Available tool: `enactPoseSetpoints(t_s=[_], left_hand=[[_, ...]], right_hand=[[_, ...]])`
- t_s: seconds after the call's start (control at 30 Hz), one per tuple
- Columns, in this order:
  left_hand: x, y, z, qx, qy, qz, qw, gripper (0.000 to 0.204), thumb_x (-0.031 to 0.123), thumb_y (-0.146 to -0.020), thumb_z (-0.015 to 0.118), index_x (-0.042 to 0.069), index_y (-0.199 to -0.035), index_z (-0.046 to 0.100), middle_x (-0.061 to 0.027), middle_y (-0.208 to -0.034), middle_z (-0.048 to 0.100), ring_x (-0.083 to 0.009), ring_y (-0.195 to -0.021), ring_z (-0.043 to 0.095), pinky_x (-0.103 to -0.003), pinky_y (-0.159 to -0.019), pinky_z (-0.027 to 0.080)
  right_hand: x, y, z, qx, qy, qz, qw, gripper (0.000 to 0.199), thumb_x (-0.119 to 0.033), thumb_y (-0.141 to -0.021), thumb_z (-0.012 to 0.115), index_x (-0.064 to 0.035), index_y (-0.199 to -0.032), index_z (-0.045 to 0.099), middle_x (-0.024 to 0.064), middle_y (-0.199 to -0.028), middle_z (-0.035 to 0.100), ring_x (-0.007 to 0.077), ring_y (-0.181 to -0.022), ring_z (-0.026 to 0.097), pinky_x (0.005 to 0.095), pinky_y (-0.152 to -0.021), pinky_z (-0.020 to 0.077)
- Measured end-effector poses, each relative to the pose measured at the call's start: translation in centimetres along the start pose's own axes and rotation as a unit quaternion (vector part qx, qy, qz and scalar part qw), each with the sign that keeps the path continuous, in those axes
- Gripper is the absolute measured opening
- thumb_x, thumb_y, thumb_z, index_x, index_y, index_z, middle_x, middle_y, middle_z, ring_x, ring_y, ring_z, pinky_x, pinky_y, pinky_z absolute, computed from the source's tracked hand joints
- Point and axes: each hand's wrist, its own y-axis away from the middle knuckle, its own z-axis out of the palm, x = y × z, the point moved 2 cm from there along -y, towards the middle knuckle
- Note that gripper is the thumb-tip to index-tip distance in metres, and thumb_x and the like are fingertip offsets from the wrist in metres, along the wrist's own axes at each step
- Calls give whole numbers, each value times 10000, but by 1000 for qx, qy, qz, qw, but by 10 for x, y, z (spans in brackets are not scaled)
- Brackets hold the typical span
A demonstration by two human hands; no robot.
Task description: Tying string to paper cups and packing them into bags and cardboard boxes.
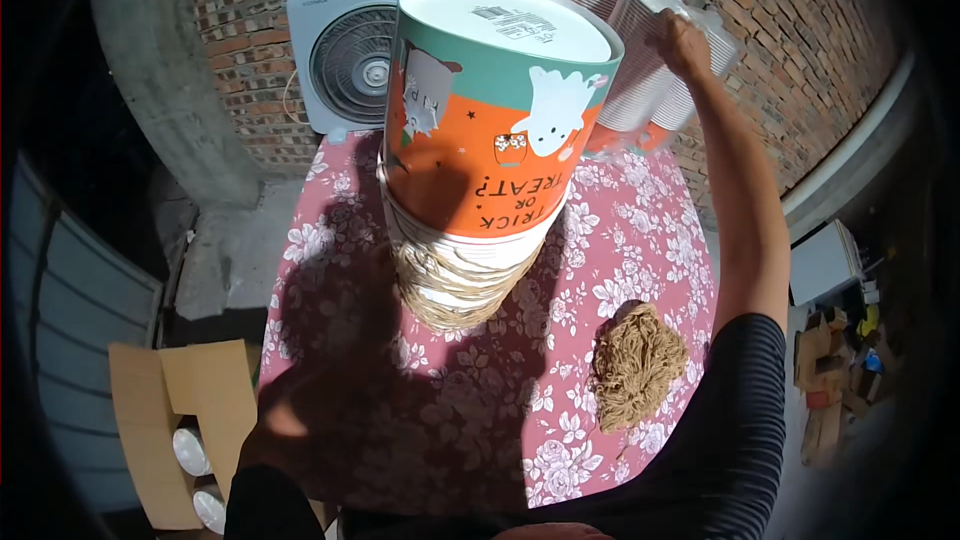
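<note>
Up at the far side of the table (640, 240), the right hand (680, 40) reaches out with its grip closed on a clear plastic bag of stacked paper cups (640, 70), lifted above the flowered pink cloth. The left hand (275, 420) sits low at the near left table edge in shadow; I cannot tell whether its grip is open or closed. Close under the camera stands a tall stack of orange and teal paper cups (490, 110), bottoms up, wound with twine low down. A loose bundle of twine (635, 365) lies on the cloth to the right. A box fan (350, 50) stands behind, and an open cardboard box (180, 420) sits on the floor at left.
</note>
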Motion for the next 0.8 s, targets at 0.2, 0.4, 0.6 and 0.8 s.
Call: enactPoseSetpoints(t_s=[0.2,0.4,0.6,0.8], left_hand=[[31,16,16,46,-167,182,968,407,215,-1059,486,87,-1443,525,-205,-1352,593,-330,-980,680,-354,-882,534],[20,29,30,-52,296,-248,921,424,293,-1059,531,-44,-1315,542,-243,-1278,611,-399,-1213,561,-422,-1042,440],[69,57,-71,-80,215,-145,963,401,202,-1022,600,-44,-1318,489,-264,-1229,604,-400,-1146,579,-461,-983,469],[212,83,-233,-176,490,-150,840,602,39,-893,740,-39,-1412,444,-142,-1256,617,-185,-1079,627,-309,-897,538]], right_hand=[[-62,77,-59,8,-16,-24,1000,470,-383,-801,808,-103,-1166,713,183,-1008,743,388,-938,709,487,-769,556],[-156,206,-126,51,-30,61,996,196,-243,-864,769,-70,-817,689,150,-800,688,318,-694,672,457,-588,522],[-252,380,-200,127,-81,-7,989,114,-63,-804,708,-81,-783,597,84,-771,591,260,-699,584,403,-584,476],[-358,507,-251,79,-162,-15,983,211,-130,-757,723,-145,-965,691,58,-880,685,291,-781,674,410,-681,513]])
